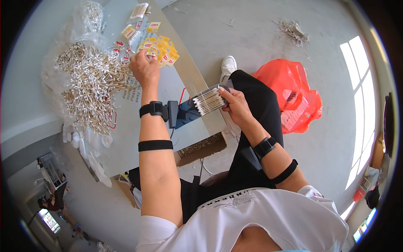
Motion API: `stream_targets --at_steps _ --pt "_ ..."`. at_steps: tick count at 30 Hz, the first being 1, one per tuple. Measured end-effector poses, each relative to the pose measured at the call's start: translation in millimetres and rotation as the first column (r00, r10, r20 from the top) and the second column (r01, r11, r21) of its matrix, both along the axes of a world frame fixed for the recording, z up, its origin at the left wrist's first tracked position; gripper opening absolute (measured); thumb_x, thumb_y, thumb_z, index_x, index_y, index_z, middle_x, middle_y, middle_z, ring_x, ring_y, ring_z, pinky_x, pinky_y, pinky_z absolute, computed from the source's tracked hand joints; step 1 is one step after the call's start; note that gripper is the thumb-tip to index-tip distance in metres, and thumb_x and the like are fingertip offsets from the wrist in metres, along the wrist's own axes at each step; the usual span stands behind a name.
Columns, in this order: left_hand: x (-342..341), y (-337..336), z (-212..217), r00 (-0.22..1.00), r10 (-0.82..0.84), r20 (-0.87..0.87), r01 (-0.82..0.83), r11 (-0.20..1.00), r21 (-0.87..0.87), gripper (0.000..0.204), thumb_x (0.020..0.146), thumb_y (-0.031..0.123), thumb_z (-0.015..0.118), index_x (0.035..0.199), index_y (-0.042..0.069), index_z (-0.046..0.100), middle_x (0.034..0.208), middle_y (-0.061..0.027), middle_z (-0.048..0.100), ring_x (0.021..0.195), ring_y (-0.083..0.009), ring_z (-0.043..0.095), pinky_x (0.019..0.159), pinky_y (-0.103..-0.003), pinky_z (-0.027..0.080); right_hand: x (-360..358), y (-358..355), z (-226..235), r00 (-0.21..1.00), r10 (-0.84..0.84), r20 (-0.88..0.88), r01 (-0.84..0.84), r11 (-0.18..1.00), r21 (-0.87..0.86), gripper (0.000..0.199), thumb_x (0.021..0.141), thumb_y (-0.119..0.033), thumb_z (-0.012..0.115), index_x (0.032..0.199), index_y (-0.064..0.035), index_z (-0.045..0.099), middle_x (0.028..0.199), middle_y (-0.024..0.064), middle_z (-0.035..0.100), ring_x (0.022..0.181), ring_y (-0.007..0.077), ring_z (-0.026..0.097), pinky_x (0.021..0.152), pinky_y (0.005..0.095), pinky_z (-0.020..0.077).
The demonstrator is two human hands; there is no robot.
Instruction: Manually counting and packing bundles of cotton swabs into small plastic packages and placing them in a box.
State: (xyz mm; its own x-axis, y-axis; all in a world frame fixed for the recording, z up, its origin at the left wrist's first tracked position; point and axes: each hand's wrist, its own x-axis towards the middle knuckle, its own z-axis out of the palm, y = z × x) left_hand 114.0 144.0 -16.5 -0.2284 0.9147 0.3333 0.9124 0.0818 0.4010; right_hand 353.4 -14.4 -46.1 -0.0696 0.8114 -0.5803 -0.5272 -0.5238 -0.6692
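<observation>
My right hand (238, 105) is closed on a flat row of cotton swabs (208, 101) over the table's right edge, thumb on top. The swabs lie side by side on what looks like a clear and dark flat packet. My left hand (145, 70) is at the near-left edge of a pile of small yellow cards (161, 49). Its fingers are curled together, and whatever is between them I cannot make out. Just left of that hand spreads a big heap of loose cotton swabs (90, 80).
Packed swab bundles (137, 12) lie at the table's far end. Clear plastic bagging (86, 31) surrounds the heap. Below the table's near edge stands a cardboard box (203, 149). On the floor to the right sits an open red plastic bag (289, 92) with pale packs inside.
</observation>
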Motion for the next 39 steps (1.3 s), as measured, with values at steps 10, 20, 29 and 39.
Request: stream_targets --at_steps 10,20,29,39 --pt "-22.4 23.9 20.2 0.951 -0.277 -0.133 0.214 0.908 -0.360 0.031 0.071 0.024 0.082 0.098 0.022 0.069 0.117 -0.0040 0.055 0.116 -0.0309 0.047 0.097 -0.047 0.041 3.7 1.3 -4.5 0.999 0.047 -0.023 -0.046 0.999 0.016 0.024 0.096 -0.029 0.061 0.088 -0.0083 0.068 0.075 -0.0032 0.066 0.058 0.0026 0.051 0.049 0.0188 0.0350" --pt "-25.7 19.2 23.2 0.898 -0.417 -0.137 0.317 0.833 -0.454 0.040 0.067 0.024 0.083 0.103 0.022 0.066 0.109 -0.0012 0.060 0.112 -0.0309 0.050 0.092 -0.048 0.043 3.4 3.0 -2.6 0.998 0.033 -0.046 -0.031 0.999 0.032 0.022 0.096 -0.029 0.063 0.088 -0.0088 0.068 0.074 -0.0039 0.064 0.058 0.0028 0.050 0.049 0.0191 0.0346" --pt "-26.1 17.7 22.9 0.884 -0.465 -0.052 0.420 0.837 -0.351 0.039 0.063 0.019 0.086 0.097 0.019 0.067 0.107 -0.0017 0.060 0.110 -0.0299 0.051 0.092 -0.046 0.043 0.7 2.6 -2.0 0.999 -0.015 -0.042 0.015 1.000 0.011 0.025 0.094 -0.028 0.065 0.080 -0.0081 0.070 0.069 -0.0046 0.064 0.053 0.0020 0.049 0.048 0.0188 0.0359" --pt "-9.1 10.5 46.3 0.794 -0.605 -0.064 0.595 0.794 -0.120 0.027 0.066 0.007 0.083 0.086 0.008 0.065 0.094 -0.0039 0.063 0.093 -0.0252 0.057 0.081 -0.039 0.047 2.1 3.7 -0.5 0.999 0.025 -0.033 -0.025 0.999 0.023 0.021 0.095 -0.027 0.064 0.088 -0.0082 0.070 0.075 -0.0033 0.067 0.059 0.0034 0.056 0.050 0.0184 0.0398"
